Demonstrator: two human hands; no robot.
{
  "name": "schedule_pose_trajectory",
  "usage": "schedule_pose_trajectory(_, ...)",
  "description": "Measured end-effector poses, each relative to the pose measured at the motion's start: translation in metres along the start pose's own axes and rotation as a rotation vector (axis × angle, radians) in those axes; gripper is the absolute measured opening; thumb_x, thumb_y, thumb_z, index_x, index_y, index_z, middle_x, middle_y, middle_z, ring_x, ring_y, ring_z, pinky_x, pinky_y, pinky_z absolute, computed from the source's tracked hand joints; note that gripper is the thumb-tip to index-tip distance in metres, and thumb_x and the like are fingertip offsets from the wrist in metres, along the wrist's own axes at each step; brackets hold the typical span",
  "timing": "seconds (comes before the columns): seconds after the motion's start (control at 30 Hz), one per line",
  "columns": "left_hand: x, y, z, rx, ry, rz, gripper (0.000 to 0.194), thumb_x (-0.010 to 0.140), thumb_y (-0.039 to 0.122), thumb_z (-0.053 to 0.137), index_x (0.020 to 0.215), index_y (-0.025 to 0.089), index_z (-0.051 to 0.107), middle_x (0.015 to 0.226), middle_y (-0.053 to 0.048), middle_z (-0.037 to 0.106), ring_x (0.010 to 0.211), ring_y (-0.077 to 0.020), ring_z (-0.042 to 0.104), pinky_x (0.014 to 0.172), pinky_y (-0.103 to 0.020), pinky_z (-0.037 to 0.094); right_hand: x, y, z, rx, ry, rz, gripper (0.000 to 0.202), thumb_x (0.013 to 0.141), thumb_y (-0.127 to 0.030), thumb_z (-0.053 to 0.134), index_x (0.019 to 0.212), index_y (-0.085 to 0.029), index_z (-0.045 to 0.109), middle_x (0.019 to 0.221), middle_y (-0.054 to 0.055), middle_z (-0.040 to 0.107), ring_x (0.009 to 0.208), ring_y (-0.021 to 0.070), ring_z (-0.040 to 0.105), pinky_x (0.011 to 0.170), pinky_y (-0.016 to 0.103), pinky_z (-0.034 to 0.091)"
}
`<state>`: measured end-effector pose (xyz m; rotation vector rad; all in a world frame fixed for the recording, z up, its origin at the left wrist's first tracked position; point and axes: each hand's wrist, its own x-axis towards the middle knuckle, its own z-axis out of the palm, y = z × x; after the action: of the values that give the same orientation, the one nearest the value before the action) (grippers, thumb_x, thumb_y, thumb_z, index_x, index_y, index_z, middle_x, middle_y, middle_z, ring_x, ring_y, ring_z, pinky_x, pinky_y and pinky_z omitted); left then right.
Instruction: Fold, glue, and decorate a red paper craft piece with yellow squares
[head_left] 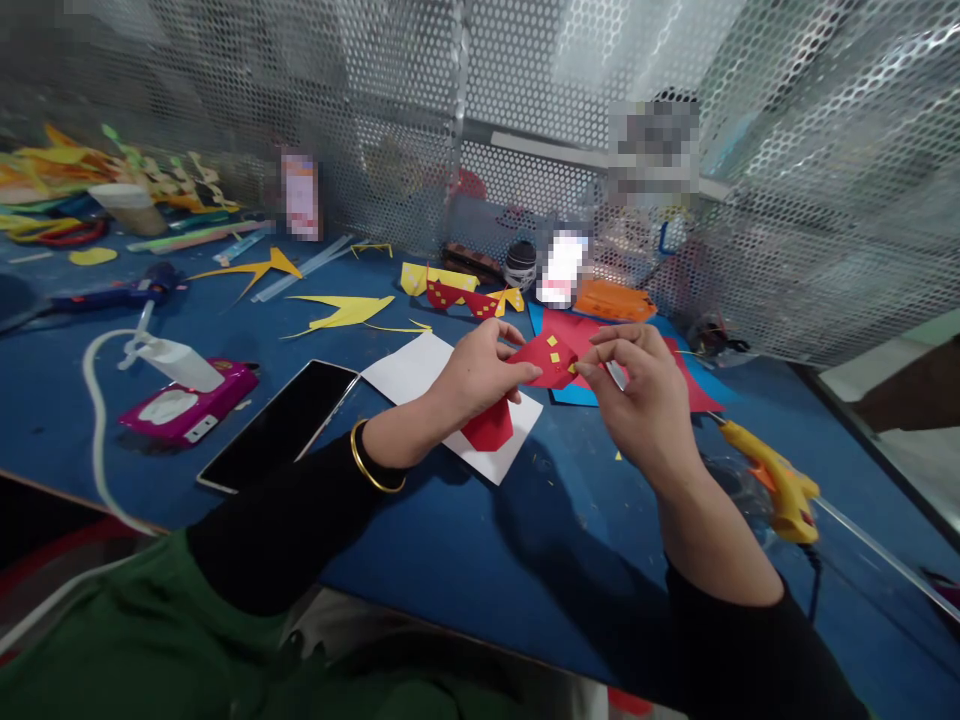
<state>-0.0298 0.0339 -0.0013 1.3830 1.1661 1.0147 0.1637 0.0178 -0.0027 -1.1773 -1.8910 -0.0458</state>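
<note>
My left hand (480,372) grips a red paper cutout (541,358) between thumb and fingers. Several small yellow squares are on its face. At the cutout's right edge, the thumb and fingertips of my right hand (641,385) are pinched on a small yellow paper piece (573,368). Whether that piece touches the red paper I cannot tell. Below my left hand, a red paper part (491,428) shows over a white sheet (517,440); the hand hides whether it joins the cutout.
Right of my right arm lies a yellow glue gun (780,485). Red sheets (694,385) and a blue sheet (577,396) lie behind my right hand. To the left are a dark phone (281,425) and a purple power strip (191,400). Red and yellow paper cutouts (465,297) stand behind.
</note>
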Motion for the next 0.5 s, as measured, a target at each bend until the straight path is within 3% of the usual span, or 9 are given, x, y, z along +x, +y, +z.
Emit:
schedule_pose_trajectory(0.1,-0.0015,0.0033,-0.0005,0.031,-0.02,0.0,0.03,0.077,0.014,0.074,0.1,0.017,0.055,0.075,0.001,0.07,0.043,-0.0088,0.056,0.048,-0.025,0.045,-0.0007,-0.0016,0.0027,0.0,-0.022,-0.025,0.008,0.086,-0.02,0.063,0.078,-0.021,0.066,0.097,0.008,0.066,0.097,0.0245,0.063,0.083,0.042,0.049)
schedule_pose_trajectory(0.23,-0.0034,0.0056,0.0001,0.025,-0.063,-0.021,0.015,0.079,0.011,0.07,0.09,0.015,0.061,0.068,0.003,0.066,0.044,-0.0074,0.054,0.049,-0.023,0.045,-0.0035,-0.0057,0.0069,-0.044,-0.039,-0.051,0.009,0.087,-0.02,0.061,0.079,-0.021,0.065,0.098,0.008,0.066,0.099,0.0262,0.062,0.086,0.045,0.047)
schedule_pose_trajectory(0.5,-0.0048,0.0064,0.0012,0.024,-0.071,-0.027,0.011,0.078,0.009,0.068,0.086,0.015,0.063,0.067,0.003,0.064,0.044,-0.0071,0.053,0.048,-0.023,0.044,-0.0065,-0.0092,0.0104,-0.117,-0.04,-0.061,0.009,0.087,-0.02,0.061,0.079,-0.022,0.063,0.099,0.007,0.066,0.101,0.0265,0.061,0.09,0.047,0.044)
